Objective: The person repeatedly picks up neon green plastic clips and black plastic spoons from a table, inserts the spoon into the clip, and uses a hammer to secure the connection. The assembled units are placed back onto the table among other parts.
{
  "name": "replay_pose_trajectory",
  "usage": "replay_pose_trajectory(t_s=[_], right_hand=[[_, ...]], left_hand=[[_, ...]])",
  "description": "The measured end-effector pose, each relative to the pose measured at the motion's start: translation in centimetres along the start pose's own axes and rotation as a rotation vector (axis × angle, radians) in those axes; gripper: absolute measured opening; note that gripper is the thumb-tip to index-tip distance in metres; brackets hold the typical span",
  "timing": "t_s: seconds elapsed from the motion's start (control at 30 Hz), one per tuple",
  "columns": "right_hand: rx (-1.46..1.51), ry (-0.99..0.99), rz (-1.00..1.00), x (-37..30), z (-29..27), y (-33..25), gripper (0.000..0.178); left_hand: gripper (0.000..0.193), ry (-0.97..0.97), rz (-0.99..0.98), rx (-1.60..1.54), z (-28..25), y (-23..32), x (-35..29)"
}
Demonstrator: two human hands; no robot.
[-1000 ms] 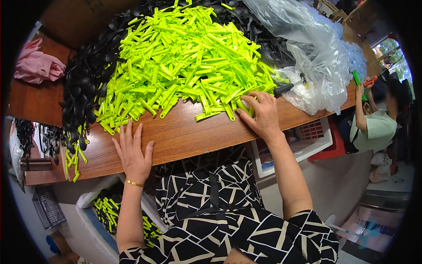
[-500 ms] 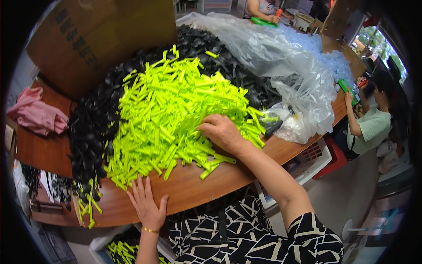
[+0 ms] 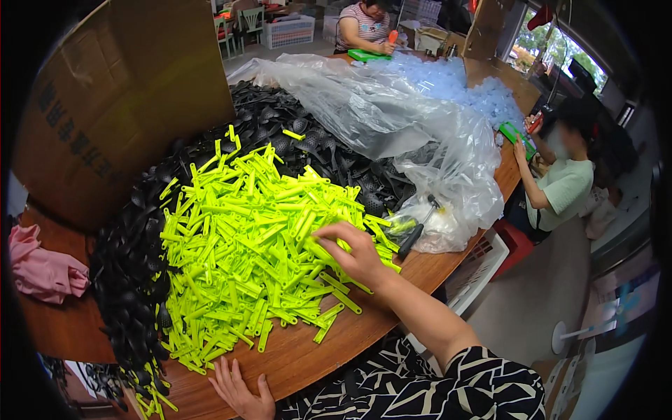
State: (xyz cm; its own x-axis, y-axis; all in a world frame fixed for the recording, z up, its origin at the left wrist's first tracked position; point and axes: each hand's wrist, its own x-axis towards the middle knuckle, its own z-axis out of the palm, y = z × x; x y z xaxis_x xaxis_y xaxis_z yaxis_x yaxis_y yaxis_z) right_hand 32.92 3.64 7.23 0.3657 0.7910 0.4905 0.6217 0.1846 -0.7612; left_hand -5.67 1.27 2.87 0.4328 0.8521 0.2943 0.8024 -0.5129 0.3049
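Note:
A heap of bright yellow-green plastic strips (image 3: 238, 245), narrow with holed ends, lies on the brown wooden table (image 3: 301, 353). At the heap's right side is my right hand (image 3: 357, 255), its fingers bent and drawn toward the thumb among the strips. Whatever is between those fingertips is blurred and cannot be made out. My left hand (image 3: 241, 392) rests at the table's near edge, fingers stretched out, just below the heap and holding nothing. Black perforated curved pieces (image 3: 129, 273) surround the heap on its left and far sides.
A cardboard sheet (image 3: 133, 105) stands at the far left, near a pink cloth (image 3: 45, 266). Clear plastic sheeting (image 3: 392, 119) covers the far right, beside a black-handled tool (image 3: 413, 234). Two other people sit farther off, near pale blue pieces (image 3: 434, 77) and green trays (image 3: 518, 138).
The view has tilted up and shifted right, so more of the far room shows. My right hand has lifted slightly off the strips; my left hand stays at the table edge.

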Motion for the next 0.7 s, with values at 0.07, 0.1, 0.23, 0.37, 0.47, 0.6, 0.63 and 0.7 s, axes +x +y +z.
replay_pose_trajectory(t_s=[0.07,0.1,0.23,0.37,0.47,0.6,0.63,0.7], right_hand=[[-0.022,0.009,0.036,-3.6,-1.2,0.8,0.017],[-0.045,-0.002,0.044,-5.4,-1.4,1.3,0.017],[-0.044,-0.067,0.202,-9.5,-0.2,2.3,0.018],[-0.023,-0.155,0.239,-9.0,0.0,2.3,0.019],[-0.019,-0.107,0.248,-9.1,-0.8,1.9,0.019],[0.059,-0.139,0.290,-8.6,-0.7,1.9,0.020],[0.081,-0.156,0.310,-8.6,-0.6,1.7,0.020],[0.104,-0.162,0.325,-8.5,-0.6,1.8,0.020]], left_hand=[[0.063,-0.025,0.003,-0.007,-0.2,0.2,0.5],[0.063,-0.040,0.003,-0.009,-0.2,0.3,0.7],[0.062,-0.056,-0.012,0.008,-0.4,0.4,1.2],[0.057,-0.011,-0.098,-0.034,0.3,-2.3,1.1],[0.057,0.125,-0.110,-0.028,0.1,-7.6,6.2],[0.053,0.273,-0.319,-0.014,-0.6,-17.0,16.3],[0.057,0.290,-0.306,0.127,0.7,-20.6,18.2],[0.071,0.160,-0.401,0.158,2.9,-25.0,22.3]])
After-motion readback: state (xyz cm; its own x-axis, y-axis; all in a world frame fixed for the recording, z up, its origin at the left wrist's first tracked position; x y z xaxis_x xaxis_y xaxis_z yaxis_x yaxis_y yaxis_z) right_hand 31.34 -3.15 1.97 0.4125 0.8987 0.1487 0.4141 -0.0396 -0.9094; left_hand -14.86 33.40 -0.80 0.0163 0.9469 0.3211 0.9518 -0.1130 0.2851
